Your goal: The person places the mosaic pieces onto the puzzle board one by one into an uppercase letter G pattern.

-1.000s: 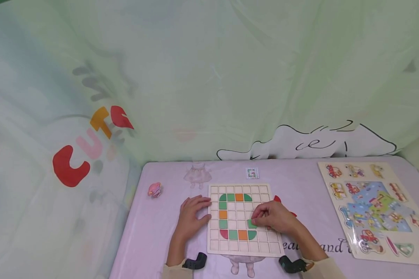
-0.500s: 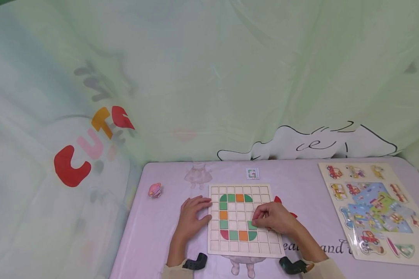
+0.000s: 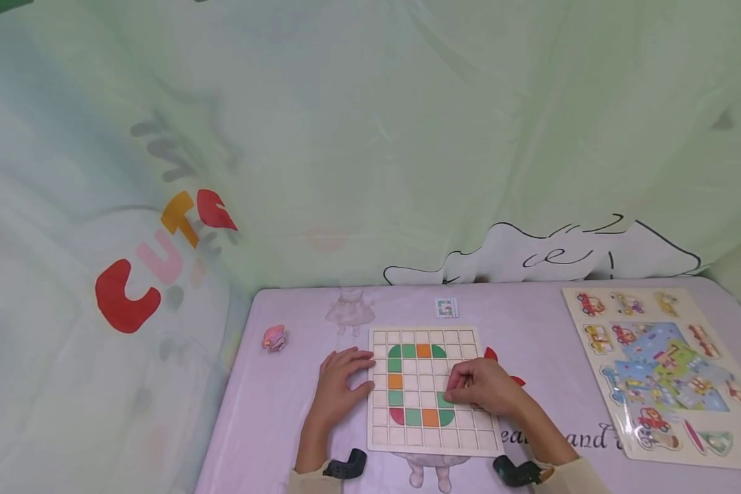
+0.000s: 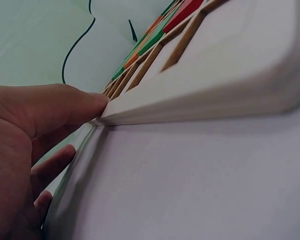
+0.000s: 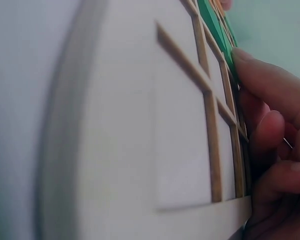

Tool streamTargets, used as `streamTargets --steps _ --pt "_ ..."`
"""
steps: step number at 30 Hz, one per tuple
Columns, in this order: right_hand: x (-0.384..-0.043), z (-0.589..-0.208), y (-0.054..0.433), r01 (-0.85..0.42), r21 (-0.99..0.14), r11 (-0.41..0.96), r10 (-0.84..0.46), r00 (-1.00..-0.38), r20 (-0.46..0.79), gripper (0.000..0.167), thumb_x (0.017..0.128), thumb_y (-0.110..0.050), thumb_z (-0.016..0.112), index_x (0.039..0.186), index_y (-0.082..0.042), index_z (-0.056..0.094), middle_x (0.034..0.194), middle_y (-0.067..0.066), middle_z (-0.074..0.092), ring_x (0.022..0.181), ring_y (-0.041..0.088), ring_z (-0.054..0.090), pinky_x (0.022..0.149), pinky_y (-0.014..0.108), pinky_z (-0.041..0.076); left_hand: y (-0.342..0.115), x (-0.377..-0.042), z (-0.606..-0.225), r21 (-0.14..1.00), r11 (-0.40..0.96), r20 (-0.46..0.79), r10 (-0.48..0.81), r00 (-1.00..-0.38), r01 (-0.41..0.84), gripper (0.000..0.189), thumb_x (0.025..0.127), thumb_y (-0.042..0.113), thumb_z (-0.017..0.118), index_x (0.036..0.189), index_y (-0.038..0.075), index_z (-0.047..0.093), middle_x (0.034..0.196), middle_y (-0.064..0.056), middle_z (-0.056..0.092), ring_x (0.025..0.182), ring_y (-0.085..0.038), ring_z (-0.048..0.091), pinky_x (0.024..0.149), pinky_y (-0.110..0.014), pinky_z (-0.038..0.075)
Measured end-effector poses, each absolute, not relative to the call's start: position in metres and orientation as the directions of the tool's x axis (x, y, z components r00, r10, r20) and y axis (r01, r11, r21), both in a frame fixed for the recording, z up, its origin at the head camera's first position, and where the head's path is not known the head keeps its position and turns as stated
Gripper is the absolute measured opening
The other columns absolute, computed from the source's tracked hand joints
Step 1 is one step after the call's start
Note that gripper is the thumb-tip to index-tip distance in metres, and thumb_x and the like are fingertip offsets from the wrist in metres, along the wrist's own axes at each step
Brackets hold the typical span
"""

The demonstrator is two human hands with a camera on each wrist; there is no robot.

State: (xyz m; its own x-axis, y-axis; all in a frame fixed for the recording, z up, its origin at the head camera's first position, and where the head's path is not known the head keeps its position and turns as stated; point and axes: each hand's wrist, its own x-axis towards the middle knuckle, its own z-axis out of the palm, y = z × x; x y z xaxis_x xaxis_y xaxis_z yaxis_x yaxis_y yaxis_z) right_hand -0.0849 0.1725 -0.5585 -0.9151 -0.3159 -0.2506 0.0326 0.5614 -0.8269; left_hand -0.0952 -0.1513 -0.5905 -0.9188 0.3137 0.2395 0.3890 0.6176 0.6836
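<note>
A pale wooden grid board (image 3: 432, 443) lies flat on the table, with green, orange and red tiles set in its squares in a C-like outline. My right hand (image 3: 484, 387) is over the board's right side, thumb and forefinger pinching a green square tile (image 3: 442, 398) just above the green corner tile (image 3: 446, 416). In the right wrist view the thumb tip meets green at the grid, and the other fingers are curled below. At the board's left edge rests my left hand (image 3: 341, 381), fingers relaxed; its thumb (image 4: 85, 105) touches the rim in the left wrist view.
A small pattern card (image 3: 447, 307) lies behind the board. Red pieces (image 3: 490, 353) peek out beyond the right hand. To the left sits a pink toy figure (image 3: 274, 337). A large vehicle picture puzzle (image 3: 593, 363) covers the table's right side. Fabric walls (image 3: 370, 171) rise behind.
The green square tile under the right fingers has settled slightly, lining up more squarely with its grid cell. The left hand stays at the board's edge.
</note>
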Motion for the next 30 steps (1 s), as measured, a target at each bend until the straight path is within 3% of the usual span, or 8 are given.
streamTargets --steps 7,17,24,30 --pt "-0.083 -0.553 0.17 0.059 -0.82 0.57 -0.277 -0.925 -0.26 0.018 0.08 -0.026 0.087 0.079 -0.018 0.071 0.067 -0.001 0.061 0.057 0.012 0.054 0.051 0.019 0.039 -0.153 -0.096 -0.592 0.681 0.616 0.246 0.318 -0.916 0.396 0.033 0.084 0.016 0.079 0.117 0.015 0.076 0.134 0.001 0.069 0.136 -0.028 0.053 0.118 -0.062 0.022" --pt "-0.081 -0.545 0.195 0.134 -0.844 0.519 -0.139 -0.961 -0.239 0.019 0.087 -0.027 0.081 0.093 -0.012 0.073 0.081 0.003 0.065 0.069 0.014 0.057 0.059 0.024 0.049 -0.153 -0.097 -0.595 0.667 0.622 0.258 0.323 -0.911 0.409 0.032 0.084 0.018 0.079 0.116 0.016 0.076 0.133 0.001 0.069 0.136 -0.026 0.054 0.118 -0.061 0.023" --pt "-0.082 -0.54 0.235 0.13 -0.718 0.684 -0.022 -0.98 -0.198 0.023 0.087 -0.033 0.08 0.096 -0.013 0.073 0.075 0.001 0.061 0.072 0.015 0.053 0.06 0.024 0.043 -0.152 -0.097 -0.594 0.668 0.627 0.25 0.318 -0.914 0.401 0.032 0.084 0.017 0.079 0.116 0.016 0.076 0.133 0.002 0.069 0.136 -0.026 0.053 0.118 -0.061 0.022" --pt "-0.079 -0.544 0.256 0.149 -0.667 0.73 -0.024 -0.97 -0.243 0.028 0.085 -0.036 0.081 0.102 -0.014 0.075 0.078 0.001 0.06 0.074 0.016 0.051 0.063 0.025 0.039 -0.153 -0.097 -0.595 0.672 0.621 0.254 0.318 -0.913 0.403 0.032 0.084 0.016 0.079 0.116 0.015 0.076 0.133 0.001 0.069 0.136 -0.027 0.054 0.118 -0.062 0.022"
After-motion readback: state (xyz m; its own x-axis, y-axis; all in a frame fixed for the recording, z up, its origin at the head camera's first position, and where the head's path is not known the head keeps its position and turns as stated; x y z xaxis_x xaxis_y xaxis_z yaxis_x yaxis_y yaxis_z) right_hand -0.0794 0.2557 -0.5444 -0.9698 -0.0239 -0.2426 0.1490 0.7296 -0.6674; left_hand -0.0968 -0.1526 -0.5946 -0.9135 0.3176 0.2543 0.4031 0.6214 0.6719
